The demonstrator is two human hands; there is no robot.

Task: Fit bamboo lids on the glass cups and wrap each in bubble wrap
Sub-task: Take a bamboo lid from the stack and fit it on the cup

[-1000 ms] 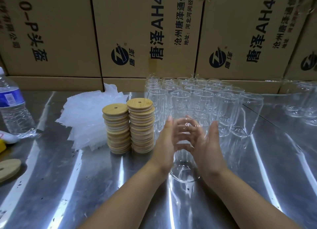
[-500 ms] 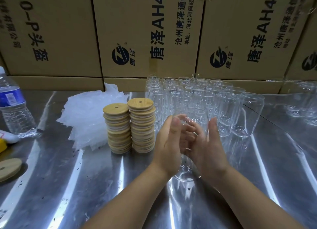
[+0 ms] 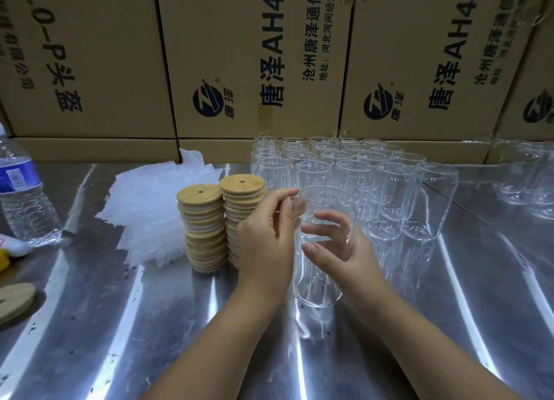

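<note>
A clear glass cup (image 3: 317, 282) stands upright on the steel table (image 3: 120, 339) in front of me. My right hand (image 3: 341, 246) holds it from the right, thumb and curled fingers round its middle. My left hand (image 3: 268, 238) is at the cup's left side; its nearly straight fingers reach up to the rim, just right of the lid stacks. Two stacks of round bamboo lids (image 3: 204, 229), each lid with a small hole, stand left of the cup. A pile of bubble wrap (image 3: 150, 208) lies behind and left of them.
Several empty glass cups (image 3: 386, 187) stand in rows behind the held cup, and more cups (image 3: 524, 178) at the far right. A water bottle (image 3: 21, 196), a loose bamboo lid (image 3: 12, 297) and a white tube (image 3: 13, 245) lie at the left. Cardboard boxes (image 3: 254, 55) wall the back.
The cup has come slightly nearer. My left hand has shifted left and up to the rim, close to the lid stacks. My right hand's fingers have curled further round the glass.
</note>
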